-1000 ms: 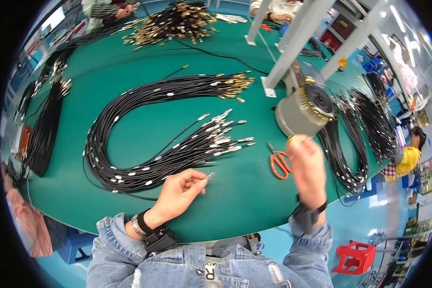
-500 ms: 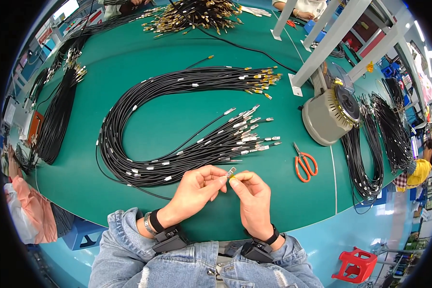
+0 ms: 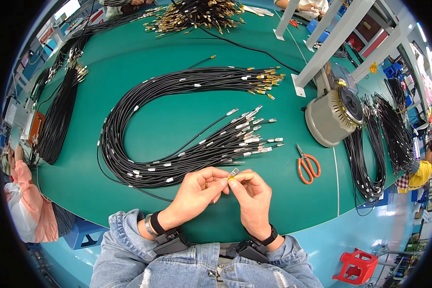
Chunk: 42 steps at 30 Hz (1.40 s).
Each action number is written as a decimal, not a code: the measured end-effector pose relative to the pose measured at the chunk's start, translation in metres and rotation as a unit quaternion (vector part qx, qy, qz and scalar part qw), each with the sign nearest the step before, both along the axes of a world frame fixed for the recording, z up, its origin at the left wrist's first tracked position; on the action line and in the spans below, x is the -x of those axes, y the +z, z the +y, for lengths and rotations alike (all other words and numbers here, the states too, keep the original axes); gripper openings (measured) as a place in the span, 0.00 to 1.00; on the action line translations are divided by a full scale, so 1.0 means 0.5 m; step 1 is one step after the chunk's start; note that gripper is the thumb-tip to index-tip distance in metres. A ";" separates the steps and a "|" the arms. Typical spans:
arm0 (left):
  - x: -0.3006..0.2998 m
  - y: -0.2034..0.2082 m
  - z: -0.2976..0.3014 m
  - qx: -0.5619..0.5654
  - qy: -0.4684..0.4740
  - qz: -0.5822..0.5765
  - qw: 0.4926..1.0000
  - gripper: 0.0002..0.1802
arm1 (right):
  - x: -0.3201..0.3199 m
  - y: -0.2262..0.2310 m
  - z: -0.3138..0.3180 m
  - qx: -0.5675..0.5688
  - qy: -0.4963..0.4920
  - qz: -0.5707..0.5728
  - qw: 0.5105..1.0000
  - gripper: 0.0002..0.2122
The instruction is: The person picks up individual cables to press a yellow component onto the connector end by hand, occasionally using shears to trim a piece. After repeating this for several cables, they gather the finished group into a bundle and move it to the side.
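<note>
Before me, both hands meet at a small metal-ended cable connector point(image 3: 234, 171). My left hand point(image 3: 197, 193) pinches it between thumb and fingers. Opposite it, my right hand point(image 3: 254, 199) is closed on a small yellow tape piece point(image 3: 232, 176) at the connector's base, thumb and forefinger pressed together. One black cable point(image 3: 156, 196) runs from the bundle toward my left hand. Just beyond lies the curved bundle of black cables point(image 3: 111, 129), with white labels along it, silvery connectors point(image 3: 254, 137) at its near end and yellow-wrapped ones point(image 3: 264, 81) at its far end.
Orange-handled scissors point(image 3: 308, 165) lie to the right on the green table point(image 3: 201, 48). Behind them stands a round grey tape dispenser point(image 3: 329, 120) near white metal posts point(image 3: 317, 67). More cable bundles point(image 3: 57, 120) lie left, right and far. Other people work around the table.
The yellow tape now sits closer around the connector's base, and my fingertips are pressed nearer together. A person at the left edge has raised an arm.
</note>
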<state>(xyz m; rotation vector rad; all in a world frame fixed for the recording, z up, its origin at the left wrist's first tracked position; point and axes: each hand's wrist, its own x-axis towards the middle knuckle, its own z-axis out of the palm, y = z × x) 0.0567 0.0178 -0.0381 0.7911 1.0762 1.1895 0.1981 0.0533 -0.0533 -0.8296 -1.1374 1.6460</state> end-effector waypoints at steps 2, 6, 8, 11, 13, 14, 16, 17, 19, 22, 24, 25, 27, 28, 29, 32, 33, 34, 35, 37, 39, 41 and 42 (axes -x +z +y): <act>0.000 -0.001 0.000 0.001 0.001 -0.001 1.000 0.09 | 0.000 -0.003 0.001 0.002 -0.003 -0.001 1.000 0.02; 0.000 -0.002 0.000 0.001 0.002 -0.005 1.000 0.09 | 0.001 -0.002 0.000 0.001 -0.008 -0.002 1.000 0.02; -0.001 -0.001 0.000 -0.004 0.003 -0.005 1.000 0.09 | 0.001 -0.002 0.000 0.000 -0.010 -0.002 1.000 0.02; -0.002 0.001 0.000 -0.002 0.000 0.000 1.000 0.09 | 0.000 -0.004 0.001 0.011 -0.015 0.003 1.000 0.02; -0.002 0.001 0.001 -0.001 -0.001 0.002 1.000 0.09 | 0.001 -0.003 0.002 0.003 -0.017 -0.002 1.000 0.02; -0.003 0.001 0.001 -0.003 -0.002 0.003 1.000 0.09 | 0.001 -0.003 0.002 -0.005 -0.018 -0.007 1.000 0.02; -0.003 0.002 0.001 -0.005 -0.002 0.004 1.000 0.09 | 0.000 -0.002 0.003 -0.013 -0.019 -0.012 1.000 0.02; -0.003 0.002 0.001 -0.005 -0.002 0.005 1.000 0.09 | 0.000 -0.002 0.003 -0.013 -0.019 -0.012 1.000 0.02; -0.003 0.001 0.001 -0.005 -0.006 0.009 1.000 0.09 | -0.001 -0.002 0.004 -0.012 -0.018 -0.014 1.000 0.03; -0.003 0.002 0.001 -0.005 -0.008 0.013 1.000 0.09 | -0.003 0.000 0.005 -0.016 -0.017 -0.017 1.000 0.03; -0.004 0.002 0.001 -0.005 -0.008 0.015 1.000 0.09 | -0.004 0.000 0.005 -0.017 -0.016 -0.019 1.000 0.03; -0.004 0.002 0.000 -0.005 -0.008 0.015 1.000 0.09 | -0.004 0.000 0.005 -0.017 -0.016 -0.021 1.000 0.03; -0.005 0.001 0.000 -0.009 -0.004 0.020 1.000 0.08 | -0.004 -0.001 0.005 -0.017 -0.016 -0.025 0.999 0.03; -0.005 0.001 0.000 -0.011 -0.003 0.023 1.000 0.08 | -0.003 0.000 0.005 -0.017 -0.016 -0.025 0.999 0.03; -0.006 0.003 0.000 -0.011 -0.002 0.023 1.000 0.08 | -0.003 0.000 0.005 -0.019 -0.016 -0.025 0.999 0.03; -0.011 0.008 0.001 -0.012 0.011 0.052 0.998 0.06 | -0.003 0.000 0.004 -0.021 -0.016 -0.025 0.999 0.03; -0.009 0.007 0.001 -0.012 0.012 0.053 0.998 0.06 | -0.004 -0.001 0.005 -0.025 -0.003 -0.034 0.999 0.03; -0.005 0.003 0.001 -0.011 0.012 0.051 0.999 0.06 | -0.005 -0.001 0.005 -0.028 0.010 -0.043 0.999 0.03; -0.001 0.000 0.002 -0.011 0.012 0.048 0.999 0.07 | -0.007 0.000 0.006 -0.031 0.022 -0.051 0.998 0.03; 0.002 -0.001 0.003 -0.012 0.013 0.048 0.999 0.08 | -0.014 0.001 0.009 -0.031 0.039 -0.058 0.997 0.04; 0.003 0.001 0.003 -0.007 0.016 0.019 1.000 0.09 | -0.026 0.004 0.015 -0.031 0.070 -0.072 0.994 0.06; 0.004 0.004 0.005 -0.006 0.017 0.004 1.000 0.10 | -0.044 0.012 0.022 0.011 0.082 -0.090 0.992 0.07; 0.005 0.008 0.007 0.003 0.020 -0.006 1.000 0.10 | -0.055 0.017 0.026 0.053 0.094 -0.109 0.988 0.08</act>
